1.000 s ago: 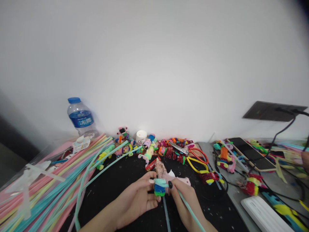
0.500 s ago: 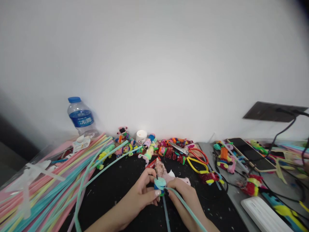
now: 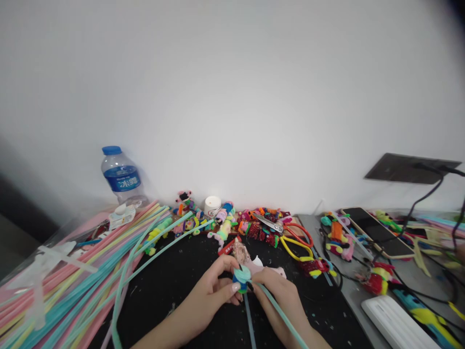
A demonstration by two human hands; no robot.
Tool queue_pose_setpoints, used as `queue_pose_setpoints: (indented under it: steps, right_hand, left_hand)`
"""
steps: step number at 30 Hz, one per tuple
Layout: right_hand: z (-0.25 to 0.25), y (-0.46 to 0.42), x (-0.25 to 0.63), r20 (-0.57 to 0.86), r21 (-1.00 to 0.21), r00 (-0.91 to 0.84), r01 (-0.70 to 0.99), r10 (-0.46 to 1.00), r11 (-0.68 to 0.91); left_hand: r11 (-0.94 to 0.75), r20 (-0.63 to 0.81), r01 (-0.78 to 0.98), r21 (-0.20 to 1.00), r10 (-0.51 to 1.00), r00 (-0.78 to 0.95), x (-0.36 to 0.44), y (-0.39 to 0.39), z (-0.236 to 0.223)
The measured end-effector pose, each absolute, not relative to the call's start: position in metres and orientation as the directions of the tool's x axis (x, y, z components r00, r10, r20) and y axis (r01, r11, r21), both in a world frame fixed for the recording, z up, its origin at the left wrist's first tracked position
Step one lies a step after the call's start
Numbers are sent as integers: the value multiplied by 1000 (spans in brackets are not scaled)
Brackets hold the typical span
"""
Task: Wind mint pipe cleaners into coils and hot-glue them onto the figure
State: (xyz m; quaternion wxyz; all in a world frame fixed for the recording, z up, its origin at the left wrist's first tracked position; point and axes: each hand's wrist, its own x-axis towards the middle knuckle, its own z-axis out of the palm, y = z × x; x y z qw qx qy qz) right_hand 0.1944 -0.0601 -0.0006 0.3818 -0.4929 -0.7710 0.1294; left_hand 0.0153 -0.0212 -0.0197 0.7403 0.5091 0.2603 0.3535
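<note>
Between the thumb and fingers of my left hand (image 3: 218, 291) is a small pipe-cleaner figure (image 3: 241, 275), with a mint-green coil on top and blue and green bands below. My right hand (image 3: 278, 291) pinches a mint-green pipe cleaner (image 3: 281, 314) close against the figure's right side; its long tail runs down to the bottom edge. A pale blue strip (image 3: 250, 320) hangs or lies below the figure; whether it is joined to it I cannot tell. Just behind my hands lies a pale pink glue gun (image 3: 254, 265) with a crusted, brownish nozzle end.
Bundled pastel pipe cleaners (image 3: 90, 281) fill the left side, below a water bottle (image 3: 121, 177). Finished pipe-cleaner figures (image 3: 227, 223) line the wall beside a white paper cup (image 3: 212, 206). Scissors (image 3: 290, 235) lie behind my right hand. A phone (image 3: 378, 232), cables and a white power bank (image 3: 397, 322) are right.
The figure has turned slightly in my left hand. My right hand and the mint-green pipe cleaner have shifted a little, its tail now straighter. The rest stays as it was.
</note>
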Motion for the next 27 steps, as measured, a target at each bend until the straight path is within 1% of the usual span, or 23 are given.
queue_pose_setpoints:
  steps: [5,14,17,22,27]
  right_hand:
    - [1,-59,196,498,-524,-267,666,825,532]
    - [-3,-56,197,534,-454,-274,705,800,545]
    - [-3,-56,197,536,-456,-279,699,797,552]
    - [-1,-57,196,519,-499,-251,687,817,528]
    - [-3,-57,195,560,-511,-244,651,792,561]
  left_hand:
    - [233,-31,-246,941,782,622,15,-21,-19]
    - [285,-53,-248,926,748,661,13,-19,-16]
    - [309,-63,-254,916,738,672,12,-20,-14]
    - [327,-44,-297,897,735,677,12,-20,-9]
    - [296,-30,-297,908,752,659,13,-19,-10]
